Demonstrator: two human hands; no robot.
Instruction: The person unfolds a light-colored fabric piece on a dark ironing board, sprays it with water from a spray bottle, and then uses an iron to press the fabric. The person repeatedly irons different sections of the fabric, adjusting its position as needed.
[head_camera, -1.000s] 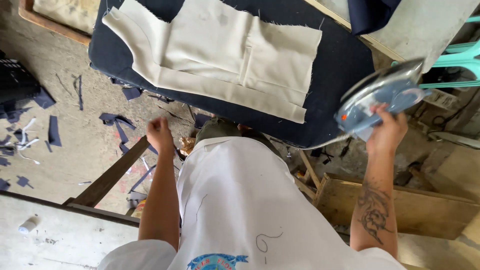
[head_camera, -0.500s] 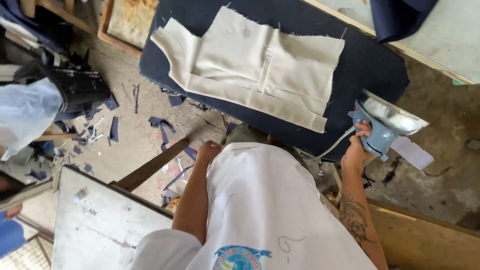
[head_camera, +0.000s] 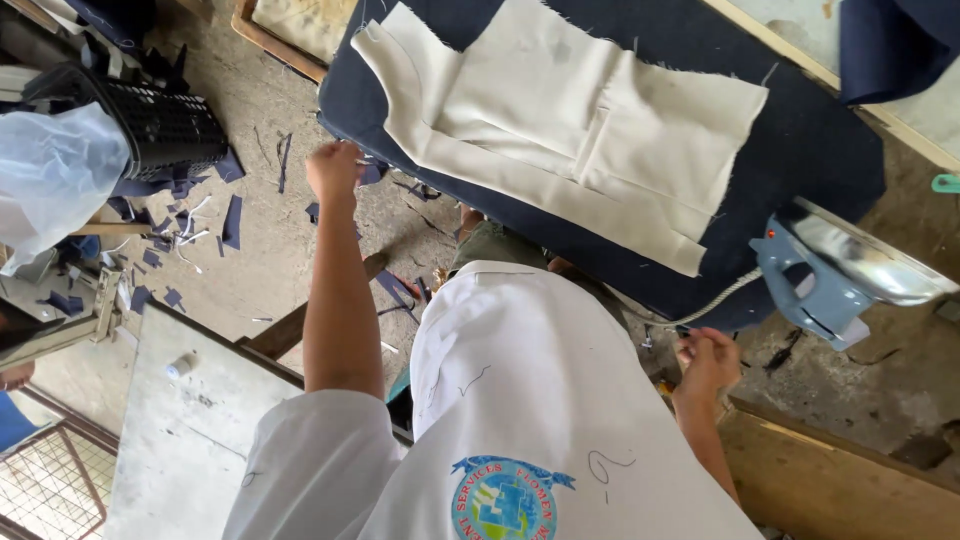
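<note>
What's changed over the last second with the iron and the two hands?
The right hand has let go of the iron, which now stands on the edge of the dark blue pad; the hand has dropped below it, empty. The left hand has risen from beside the body to the pad's left edge. The cream cloth lies spread on the pad as before.

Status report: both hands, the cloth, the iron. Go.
Left hand at navy pad edge, empty. Right hand off blue iron, near its cord. Cream fabric piece flat on pad, nothing on it.
</note>
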